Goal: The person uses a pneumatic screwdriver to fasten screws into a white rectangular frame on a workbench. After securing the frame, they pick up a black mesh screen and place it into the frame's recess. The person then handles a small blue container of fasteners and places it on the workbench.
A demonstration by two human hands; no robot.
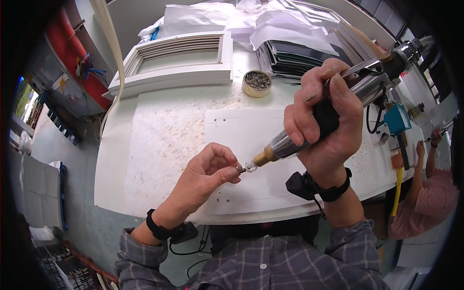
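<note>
My right hand (333, 128) is wrapped round the black grip of a silver power screwdriver (280, 145), which slants down to the left and ends in a brass-coloured nose. At its tip, my left hand (205, 174) pinches a small dark screw (242, 170) between thumb and fingertips, against or very close to the bit. Below both hands lies a flat white panel (251, 128) with small holes near its left corners. Beyond it stands a round tub (257, 92) full of small metal screws.
Stacked white frames (224, 70) rest at the back left of the worktable (113, 159). Dark sheets (299, 53) and white wrapping (198, 19) are piled at the back. A turquoise tool (397, 118) sits to the right, near another person in a striped shirt (437, 200).
</note>
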